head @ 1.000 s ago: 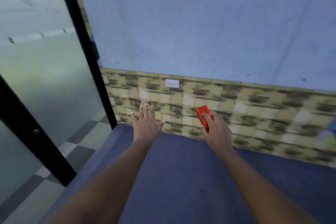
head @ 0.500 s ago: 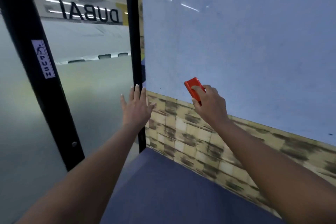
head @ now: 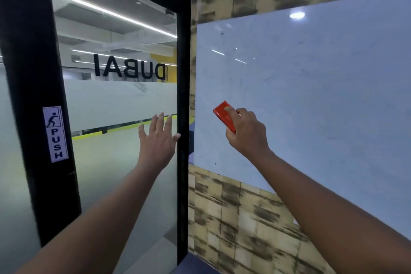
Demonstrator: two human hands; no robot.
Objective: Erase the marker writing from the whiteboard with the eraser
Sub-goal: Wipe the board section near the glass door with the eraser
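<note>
A person's right hand [head: 245, 133] presses a red eraser [head: 224, 115] to the lower left part of a wall-mounted whiteboard [head: 311, 95].

The fingers [head: 229, 111] of that hand curl over the eraser's back and grip it flat to the board, near its left edge and above its bottom edge. The left hand [head: 156, 140] is raised in front of the glass door [head: 124, 100] beside the board, fingers straight and spread, holding nothing; whether it touches the glass cannot be told. The board looks nearly clean: no bold marker writing shows, only thin grey streaks and a few dark specks scattered over it. On this evidence the wiping appears largely done, with the faint residue across the middle and right of the board left to clear.
</note>
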